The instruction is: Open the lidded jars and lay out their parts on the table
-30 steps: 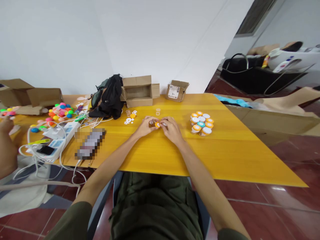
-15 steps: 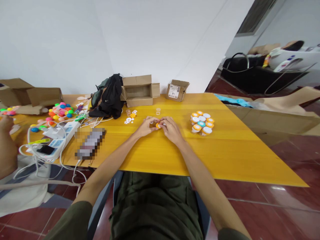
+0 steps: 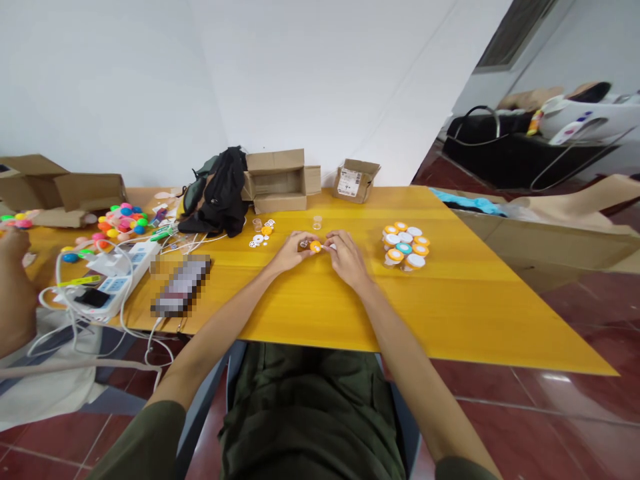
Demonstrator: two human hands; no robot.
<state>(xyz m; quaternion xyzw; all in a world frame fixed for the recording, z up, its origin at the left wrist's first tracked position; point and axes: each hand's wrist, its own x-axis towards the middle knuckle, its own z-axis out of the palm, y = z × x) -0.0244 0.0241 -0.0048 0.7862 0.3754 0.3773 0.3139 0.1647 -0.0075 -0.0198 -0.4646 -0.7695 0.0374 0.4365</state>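
My left hand (image 3: 291,253) is closed around a small clear cup with a round orange part (image 3: 315,247) showing at its right end. Just to the right, the fingertips of my right hand (image 3: 346,257) pinch a small white piece (image 3: 327,247), too small to make out fully. Its tip is close to the orange part; whether they touch I cannot tell. Beyond my hands stands an empty clear cup (image 3: 317,223). Loose white gear-shaped pieces (image 3: 258,239) and an orange gear-shaped piece (image 3: 267,231) lie to the left, by another clear cup (image 3: 257,225).
Right of my hands stands a cluster of clear cups with orange, white and teal tops (image 3: 404,247). At the back are an open cardboard box (image 3: 278,201), a smaller box (image 3: 356,181) and a black bag (image 3: 225,193). A phone (image 3: 183,287), power strip (image 3: 123,283) and another person's arm (image 3: 15,293) are left.
My right hand has drawn slightly right from the orange part, so the white piece now shows in its fingertips. My left hand has barely moved.
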